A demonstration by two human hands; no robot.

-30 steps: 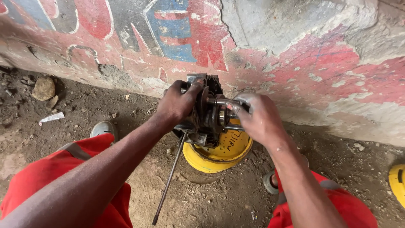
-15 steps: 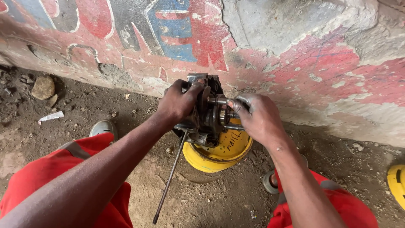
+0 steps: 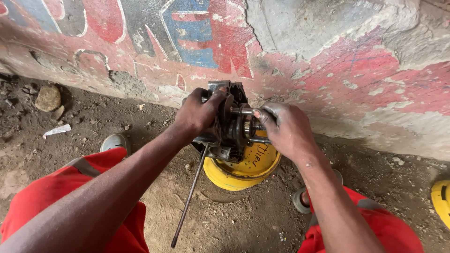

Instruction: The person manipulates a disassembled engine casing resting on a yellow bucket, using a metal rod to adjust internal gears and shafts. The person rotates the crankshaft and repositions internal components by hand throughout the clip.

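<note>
A dark, greasy metal engine part (image 3: 233, 122) with gears and shafts stands on a yellow container (image 3: 243, 167) on the dirt ground. My left hand (image 3: 196, 112) grips its left side near the top. My right hand (image 3: 287, 127) is closed around the shafts that stick out on its right side. A thin metal rod (image 3: 189, 197) leans down from under the part to the ground between my knees.
A painted, crumbling wall (image 3: 328, 56) rises just behind the part. My legs in red trousers (image 3: 70, 197) flank the container. A stone (image 3: 47, 97) and a scrap of white paper (image 3: 56, 130) lie at the left. Another yellow object (image 3: 440, 197) shows at the right edge.
</note>
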